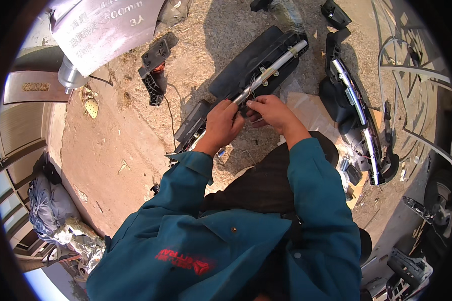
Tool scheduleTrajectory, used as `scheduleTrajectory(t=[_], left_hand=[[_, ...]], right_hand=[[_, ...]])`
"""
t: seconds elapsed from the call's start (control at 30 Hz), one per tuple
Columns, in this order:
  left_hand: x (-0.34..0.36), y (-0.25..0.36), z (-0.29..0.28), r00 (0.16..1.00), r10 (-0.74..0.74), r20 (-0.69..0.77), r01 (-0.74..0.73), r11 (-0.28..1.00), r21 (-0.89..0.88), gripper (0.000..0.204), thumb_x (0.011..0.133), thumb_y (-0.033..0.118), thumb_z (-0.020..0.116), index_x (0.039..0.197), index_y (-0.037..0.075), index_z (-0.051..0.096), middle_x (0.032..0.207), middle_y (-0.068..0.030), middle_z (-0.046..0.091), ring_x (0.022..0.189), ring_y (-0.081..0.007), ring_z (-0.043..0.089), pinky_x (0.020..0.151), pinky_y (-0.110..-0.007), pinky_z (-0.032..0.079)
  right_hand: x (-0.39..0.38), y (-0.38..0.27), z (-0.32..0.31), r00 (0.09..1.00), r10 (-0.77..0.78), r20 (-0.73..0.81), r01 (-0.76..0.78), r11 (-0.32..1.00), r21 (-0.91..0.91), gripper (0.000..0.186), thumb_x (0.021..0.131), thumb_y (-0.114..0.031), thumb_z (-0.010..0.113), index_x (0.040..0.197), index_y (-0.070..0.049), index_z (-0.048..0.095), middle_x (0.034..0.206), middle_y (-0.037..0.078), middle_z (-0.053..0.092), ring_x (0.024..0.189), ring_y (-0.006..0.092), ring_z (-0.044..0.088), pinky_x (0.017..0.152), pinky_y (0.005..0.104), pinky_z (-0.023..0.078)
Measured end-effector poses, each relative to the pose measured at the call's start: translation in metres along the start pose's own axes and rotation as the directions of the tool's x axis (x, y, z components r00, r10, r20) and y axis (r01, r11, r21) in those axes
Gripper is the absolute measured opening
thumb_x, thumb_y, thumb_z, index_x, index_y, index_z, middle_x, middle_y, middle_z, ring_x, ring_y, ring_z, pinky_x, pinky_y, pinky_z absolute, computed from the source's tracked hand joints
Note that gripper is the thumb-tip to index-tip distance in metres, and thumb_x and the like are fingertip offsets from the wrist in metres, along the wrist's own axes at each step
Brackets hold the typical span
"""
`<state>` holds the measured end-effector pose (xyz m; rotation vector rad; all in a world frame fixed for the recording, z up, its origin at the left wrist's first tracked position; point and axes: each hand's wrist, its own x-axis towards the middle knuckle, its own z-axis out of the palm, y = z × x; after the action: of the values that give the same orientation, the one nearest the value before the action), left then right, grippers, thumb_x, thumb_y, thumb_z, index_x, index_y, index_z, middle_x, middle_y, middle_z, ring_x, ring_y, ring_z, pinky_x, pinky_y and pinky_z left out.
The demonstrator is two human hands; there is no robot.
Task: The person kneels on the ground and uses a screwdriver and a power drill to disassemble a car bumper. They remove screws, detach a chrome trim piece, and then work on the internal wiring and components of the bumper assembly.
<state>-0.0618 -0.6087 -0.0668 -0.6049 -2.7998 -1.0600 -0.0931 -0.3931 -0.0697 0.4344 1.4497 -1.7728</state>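
On the ground in front of me lies a long black assembly with a silver metal tube (278,62) along it, with small yellowish brackets and thin wires. My left hand (221,124) is closed around the tube near its lower half, fingers curled over it. Close beside it, my right hand (273,114) is in a pinch at the wires next to the tube; what its fingertips hold is too small to make out. A flat black panel (248,60) lies along the tube's far side, and a black box-like part (192,120) is by its near end.
At the right lies a similar black assembly with a silver tube (354,98), partly over cardboard (306,108). A black bracket part (153,67) with a cable is left of the work. Metal frames (416,75) stand far right; stuffed bags (53,205) sit far left.
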Motion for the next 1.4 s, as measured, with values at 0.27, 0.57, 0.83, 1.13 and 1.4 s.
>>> scheduleTrajectory(t=[0.27, 0.57, 0.83, 1.13, 1.4], left_hand=[[-0.007, -0.026, 0.004, 0.921, -0.177, 0.347, 0.261, 0.942, -0.211, 0.026, 0.108, 0.015, 0.069, 0.089, -0.001, 0.059, 0.080, -0.0211, 0.059, 0.070, -0.0370, 0.060, 0.066, -0.046, 0.046], [-0.001, -0.046, 0.030, 0.896, 0.255, 0.364, -0.281, 0.959, 0.020, 0.024, 0.102, 0.021, 0.077, 0.088, 0.009, 0.062, 0.082, -0.0127, 0.064, 0.074, -0.0405, 0.067, 0.064, -0.051, 0.051], [-0.008, -0.039, 0.043, 0.872, 0.214, 0.441, -0.347, 0.905, 0.246, 0.019, 0.099, 0.025, 0.080, 0.099, 0.011, 0.069, 0.087, -0.0105, 0.069, 0.082, -0.0376, 0.072, 0.070, -0.050, 0.056], [-0.006, -0.011, 0.022, 0.880, 0.211, 0.425, -0.346, 0.898, 0.270, 0.018, 0.101, 0.020, 0.076, 0.101, 0.002, 0.069, 0.086, -0.0161, 0.070, 0.078, -0.0342, 0.069, 0.072, -0.049, 0.054], [0.003, -0.015, -0.022, 0.794, -0.366, 0.485, 0.485, 0.863, -0.143, 0.019, 0.111, 0.017, 0.068, 0.108, -0.001, 0.075, 0.092, -0.0033, 0.074, 0.082, -0.0109, 0.064, 0.075, -0.029, 0.052]], right_hand=[[-0.155, -0.002, -0.107, 0.868, -0.365, -0.337, 0.312, 0.928, -0.203, 0.029, 0.116, -0.025, 0.069, 0.115, 0.002, 0.076, 0.098, 0.006, 0.077, 0.085, 0.0127, 0.073, 0.081, 0.0313, 0.061], [-0.468, 0.143, -0.293, 0.266, -0.223, -0.938, -0.520, 0.787, -0.334, 0.038, 0.108, -0.034, 0.070, 0.114, 0.002, 0.079, 0.098, 0.021, 0.080, 0.092, 0.0358, 0.077, 0.087, 0.0487, 0.059], [-0.596, 0.308, -0.233, 0.177, 0.242, -0.954, -0.564, 0.819, 0.103, 0.033, 0.106, -0.029, 0.071, 0.106, 0.004, 0.079, 0.086, 0.013, 0.078, 0.072, 0.0220, 0.076, 0.065, 0.0400, 0.061], [-0.493, 0.523, -0.247, 0.136, 0.227, -0.964, -0.395, 0.905, 0.157, 0.040, 0.107, -0.036, 0.067, 0.117, 0.000, 0.079, 0.109, 0.022, 0.082, 0.097, 0.0398, 0.079, 0.088, 0.0503, 0.063], [-0.360, 0.640, -0.355, 0.366, 0.017, -0.931, -0.685, 0.682, -0.257, 0.032, 0.111, -0.020, 0.054, 0.125, -0.001, 0.077, 0.126, 0.026, 0.076, 0.116, 0.0477, 0.075, 0.100, 0.0553, 0.062]])
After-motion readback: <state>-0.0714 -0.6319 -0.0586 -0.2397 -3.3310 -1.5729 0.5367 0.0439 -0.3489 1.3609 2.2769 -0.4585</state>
